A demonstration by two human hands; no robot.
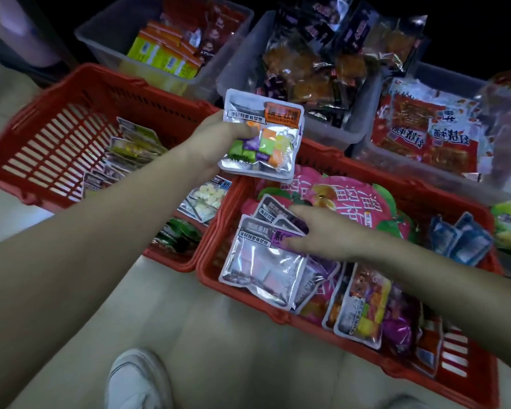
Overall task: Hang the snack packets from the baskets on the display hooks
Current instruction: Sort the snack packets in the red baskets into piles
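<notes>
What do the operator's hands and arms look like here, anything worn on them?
Nothing worn that the head view shows. The left hand and right hand are ungloved, with no rings, watch or bracelet visible, though the picture is slightly blurred. Both forearms are bare right to the frame edge, so no sleeve shows. A white shoe sits at the bottom.

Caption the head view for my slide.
Left hand holds an orange-labelled candy packet while the right hand touches purple-labelled packets in a red basket.
</notes>
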